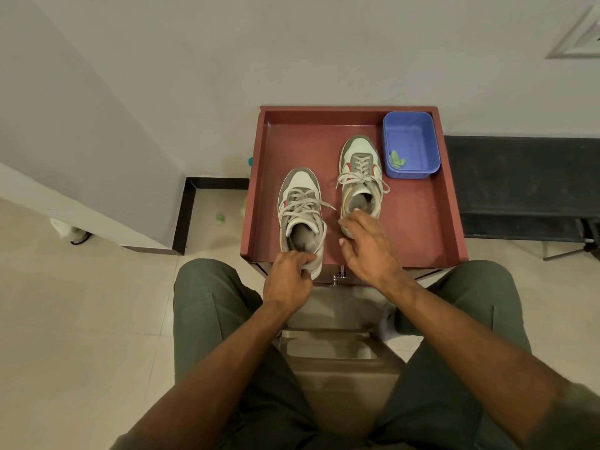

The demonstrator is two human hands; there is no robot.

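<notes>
L hand gripped the heel of the L sneaker, fingers curled over its rim, at the near edge of the desk. R hand lay w/ fingers spread & loose, touching the heel of the R sneaker, which sat further back, near a blue tub.

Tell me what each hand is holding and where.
The left hand grips the nearer shoe by its heel; the right hand only rests open on the farther shoe heel.
</notes>
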